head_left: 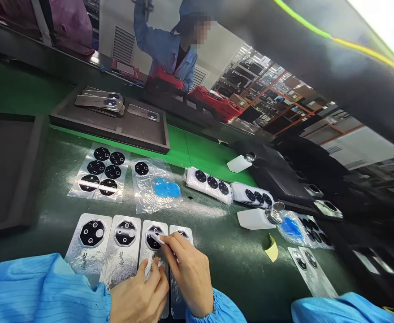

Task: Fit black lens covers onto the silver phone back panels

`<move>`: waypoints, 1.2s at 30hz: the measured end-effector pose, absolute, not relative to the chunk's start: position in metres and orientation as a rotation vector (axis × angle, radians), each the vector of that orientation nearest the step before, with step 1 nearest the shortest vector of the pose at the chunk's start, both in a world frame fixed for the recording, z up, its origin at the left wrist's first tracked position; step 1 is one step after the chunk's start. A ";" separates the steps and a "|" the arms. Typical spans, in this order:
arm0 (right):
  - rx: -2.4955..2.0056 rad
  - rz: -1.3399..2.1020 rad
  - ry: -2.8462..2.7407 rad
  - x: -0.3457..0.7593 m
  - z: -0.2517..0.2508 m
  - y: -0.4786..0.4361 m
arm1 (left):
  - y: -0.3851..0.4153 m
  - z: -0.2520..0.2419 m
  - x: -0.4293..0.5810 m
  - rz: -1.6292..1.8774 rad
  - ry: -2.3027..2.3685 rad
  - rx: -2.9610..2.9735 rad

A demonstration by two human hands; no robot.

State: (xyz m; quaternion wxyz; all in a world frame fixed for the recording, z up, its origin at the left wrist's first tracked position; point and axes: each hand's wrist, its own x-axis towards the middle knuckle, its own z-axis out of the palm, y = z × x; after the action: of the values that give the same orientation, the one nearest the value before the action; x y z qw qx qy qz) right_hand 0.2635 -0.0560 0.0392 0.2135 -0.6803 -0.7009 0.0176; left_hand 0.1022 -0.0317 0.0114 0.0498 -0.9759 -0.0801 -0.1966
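Several silvery phone back covers (85, 260) lie side by side, each with a black octagonal camera plate (92, 233) near its far end. My left hand (141, 294) rests on the third cover (145, 251), fingers slightly bent and apart, holding nothing. Thumb and fingers of my right hand (192, 271) are closed on a small white piece (158, 238), whose tip meets the third cover's black plate. I cannot make out whether it is cloth or a tool. The fourth cover (177, 287) is partly hidden beneath my right hand.
Beyond the covers lie a sheet of black octagonal stickers (92, 197), a mostly peeled sheet with blue film (163, 187) and sticker stacks (213, 195). A white bottle (253, 219) stands right; a foam tray (116, 134) holds phones. A co-worker's sleeve (338, 309) shows lower right.
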 end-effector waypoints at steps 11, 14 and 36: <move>-1.898 -0.069 -2.058 0.259 0.038 -0.055 | -0.031 0.010 0.102 -0.602 -0.263 -2.982; -1.893 -0.064 -2.070 0.258 0.038 -0.055 | -0.032 0.011 0.101 -0.606 -0.249 -2.976; -1.892 -0.059 -2.022 0.257 0.037 -0.055 | -0.031 0.008 0.102 -0.617 -0.225 -2.970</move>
State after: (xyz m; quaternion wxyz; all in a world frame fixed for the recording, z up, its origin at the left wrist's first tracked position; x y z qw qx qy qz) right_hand 0.2574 -0.0550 0.0366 0.1848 -0.6712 -0.7175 -0.0210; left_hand 0.1019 -0.0315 0.0084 0.0500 -0.9752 -0.0737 -0.2025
